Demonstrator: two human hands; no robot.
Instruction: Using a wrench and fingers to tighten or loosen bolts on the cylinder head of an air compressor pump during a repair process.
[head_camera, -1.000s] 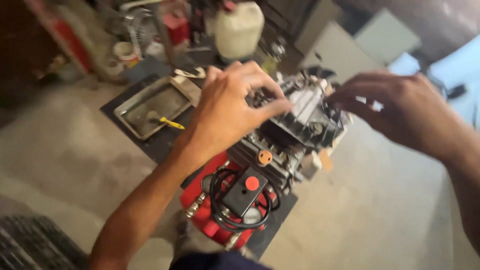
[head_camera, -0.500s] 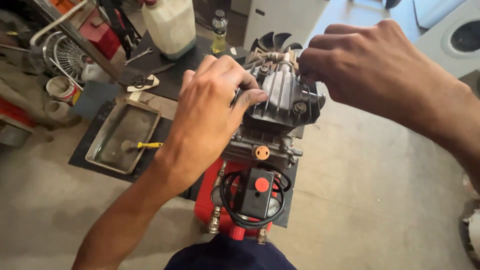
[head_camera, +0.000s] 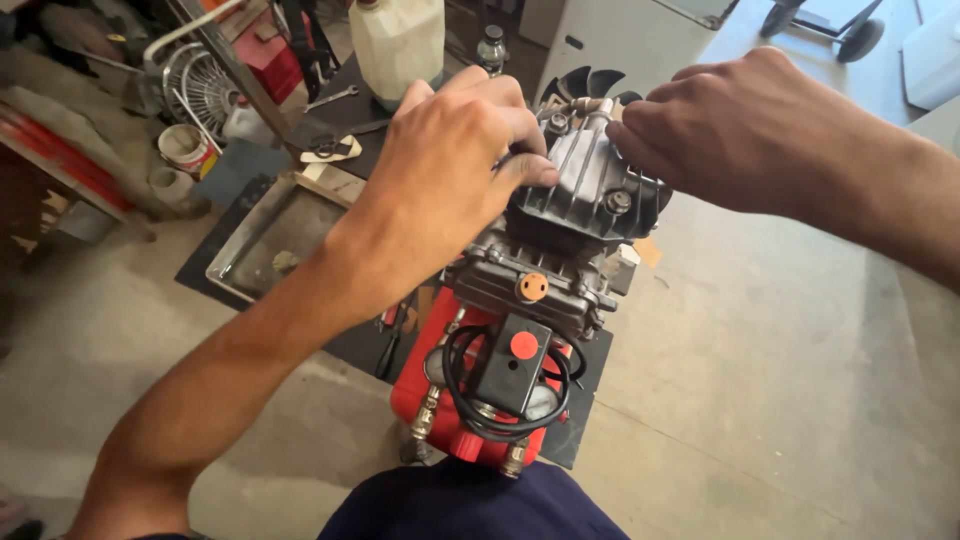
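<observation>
- The left hand (head_camera: 455, 165) has settled: a second ago it was spread wide over the top of the machine, and now its fingers are curled down onto the near-left edge of the grey finned cylinder head (head_camera: 590, 185), thumb tucked under. Whether a small part is pinched in there, I cannot tell.
- The right hand (head_camera: 745, 130) has come in from well off to the side and now rests on the far-right edge of the same head, fingers bent and closed against the fins, nothing visibly gripped apart from the casting itself.
- With both hands on opposite sides, it looks to me as though the person has gone from reaching to actually working on the head, steadying it or seating it.
- The head sits on top of the compressor pump, above the orange plug (head_camera: 532, 286) and the black switch box (head_camera: 515, 360) with its red button, over the red tank (head_camera: 440, 395).
- The whole machine stands on a black mat (head_camera: 590, 400) on the concrete floor.
- Off the mat's far-left corner lie a metal tray (head_camera: 270, 235) and a white jug (head_camera: 397, 45).
</observation>
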